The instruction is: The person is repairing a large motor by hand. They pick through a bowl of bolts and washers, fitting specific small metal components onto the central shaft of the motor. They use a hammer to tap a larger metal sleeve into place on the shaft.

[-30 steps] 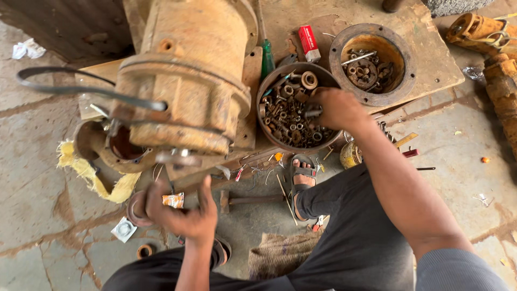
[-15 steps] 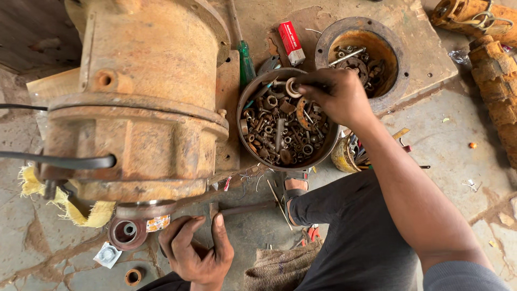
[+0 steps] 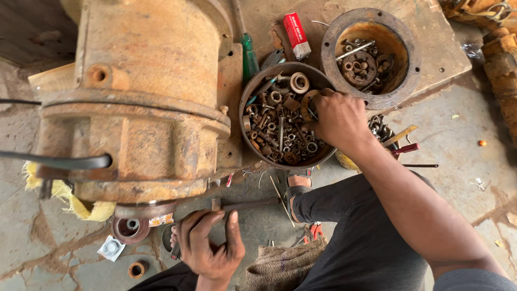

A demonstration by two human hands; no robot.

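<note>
While the big rusty motor housing (image 3: 145,102) fills the left of the floor, the left hand (image 3: 212,245) below it curls around a thin metal rod (image 3: 245,205), fingers closed on it. To the right, the right hand (image 3: 336,118) dips into the bowl of nuts and bolts (image 3: 280,126), fingertips pinched among them; what it grips I cannot tell. Better to pick slowly, spreading the pieces. I count two containers of hardware, one red box (image 3: 296,35), one green-handled screwdriver (image 3: 249,56).

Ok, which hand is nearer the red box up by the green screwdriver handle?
Right. The right hand is in the bowl of nuts and bolts, just below the red box. The left hand is far down by the motor housing base.
</note>
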